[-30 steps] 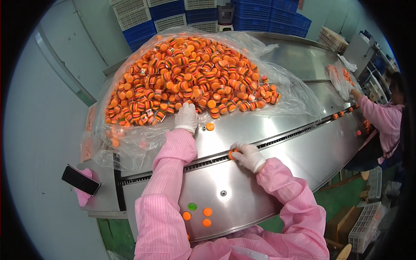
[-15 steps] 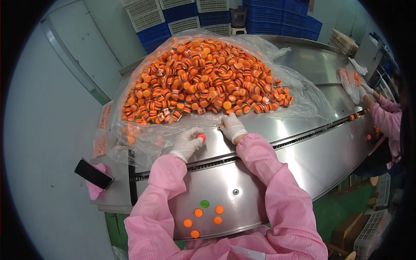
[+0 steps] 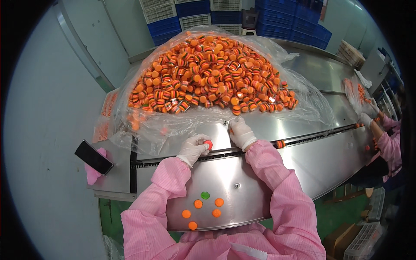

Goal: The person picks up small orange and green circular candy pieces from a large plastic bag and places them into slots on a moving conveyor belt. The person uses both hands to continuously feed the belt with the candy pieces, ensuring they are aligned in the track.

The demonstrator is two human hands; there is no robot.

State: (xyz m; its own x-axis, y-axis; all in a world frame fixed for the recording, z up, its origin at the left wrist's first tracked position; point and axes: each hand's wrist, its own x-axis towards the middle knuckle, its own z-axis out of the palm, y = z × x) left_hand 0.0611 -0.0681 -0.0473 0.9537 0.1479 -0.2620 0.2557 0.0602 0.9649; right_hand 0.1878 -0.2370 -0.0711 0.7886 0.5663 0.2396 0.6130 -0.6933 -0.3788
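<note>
A gloved left hand, mine, is closed on a round red candy that shows at its fingertips, above the steel surface. My right hand, also in a white glove, has its fingers bent together near the pile's front edge; what they hold, if anything, is hidden. Just beyond them lies a big heap of striped orange, red and green burger-shaped candies on a clear plastic sheet. In the slot by my right forearm sits one striped candy. Several loose orange discs and a green disc lie close to me.
A dark chain slot crosses the steel table. At left, a phone rests on pink cloth. Blue and white crates are stacked behind. At right, another person's gloved hands work at a plastic bag.
The view has shifted slightly. My right hand has drawn back from the pile toward the slot. A striped candy now shows beside my right forearm. My left hand still holds the red candy.
</note>
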